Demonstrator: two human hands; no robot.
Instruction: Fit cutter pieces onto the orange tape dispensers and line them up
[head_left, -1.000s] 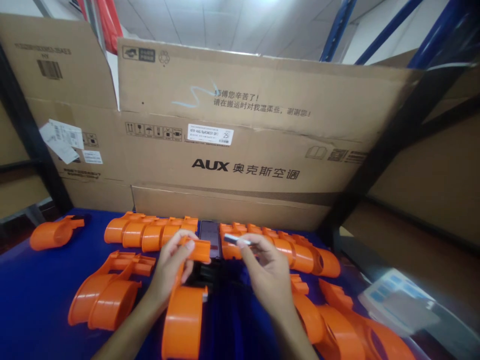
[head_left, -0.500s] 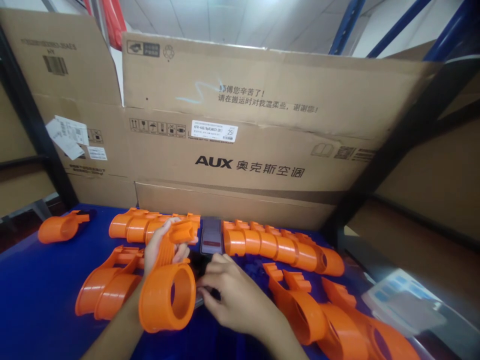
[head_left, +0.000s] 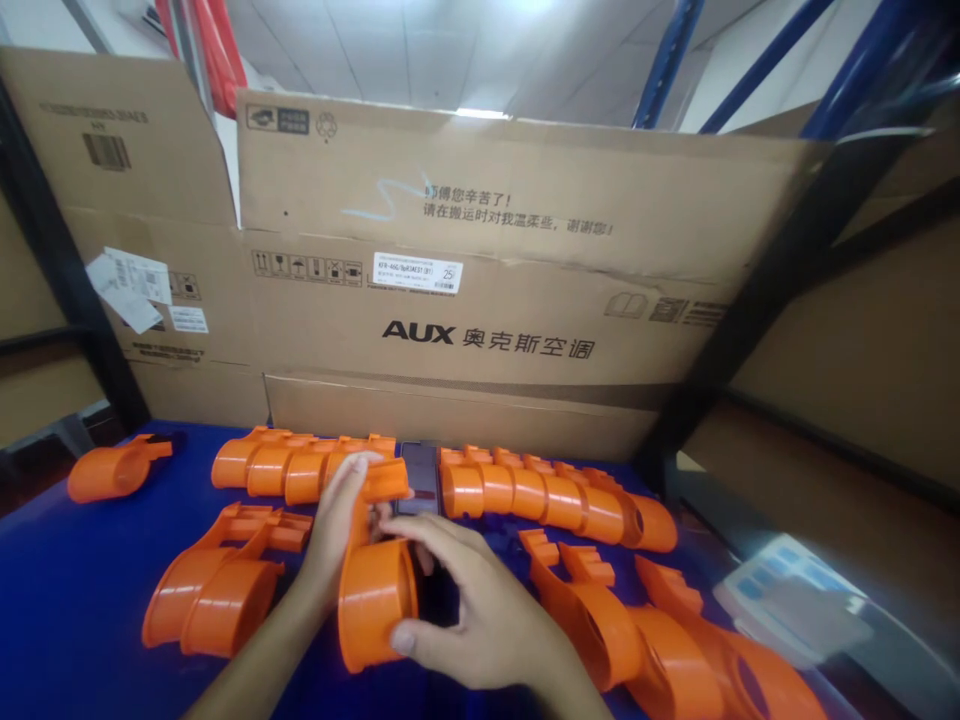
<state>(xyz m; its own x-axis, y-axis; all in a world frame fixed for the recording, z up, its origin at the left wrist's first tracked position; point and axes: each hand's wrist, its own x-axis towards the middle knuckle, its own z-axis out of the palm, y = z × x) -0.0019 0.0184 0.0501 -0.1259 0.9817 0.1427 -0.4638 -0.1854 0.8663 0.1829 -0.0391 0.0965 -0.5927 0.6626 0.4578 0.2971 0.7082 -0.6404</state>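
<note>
An orange plastic part (head_left: 375, 605), with a wide round ring at the near end and a ribbed head at the far end, is held up over the middle of the blue table. My left hand (head_left: 346, 510) is closed around its stem just below the head. My right hand (head_left: 469, 595) curves about the ring from the right, thumb against its near edge and fingers over its top and far side; some fingertips are hidden. To the left, two similar orange parts (head_left: 217, 595) lie against each other. A dark phone-like device (head_left: 418, 470) lies behind my hands.
Rows of the same orange parts stand at the back left (head_left: 266, 465) and back right (head_left: 547, 495). More orange parts (head_left: 675, 650) lie front right, and one (head_left: 109, 472) far left. A cardboard wall (head_left: 480, 300) closes the back. A pale packet (head_left: 795, 595) sits at right.
My right hand has come up from beside a dark object on the table onto the orange part's ring. The ring has turned and shifted right; my left hand still grips the stem.
</note>
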